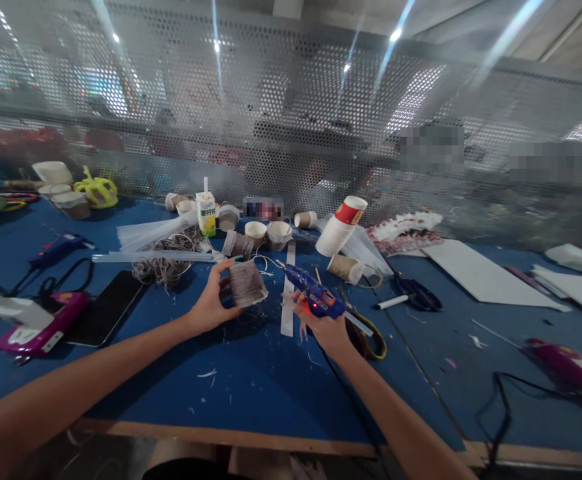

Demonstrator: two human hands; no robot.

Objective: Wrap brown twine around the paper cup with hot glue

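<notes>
My left hand [215, 303] grips a cup wrapped in grey-brown twine [247, 283], held tilted above the blue table. In my right hand [323, 325] is a blue glue gun [315, 293], its tip pointing left toward the wrapped cup, with a gap between them. A small red light shows on the gun, and a clear glue stick sticks out of its back. Under the gun, a white strip [287, 320] lies on the table. Behind my left hand stand another wrapped cup [235, 245] and a pile of loose twine [163, 267].
Stacked paper cups [338, 233] and a drink carton [206, 215] stand toward the back. A black phone [108, 308] and another blue glue gun [58, 250] lie left. Scissors [421, 295], white sheets [485, 277] and a magenta tool [571, 367] lie right. A perforated metal screen [291, 100] rises behind.
</notes>
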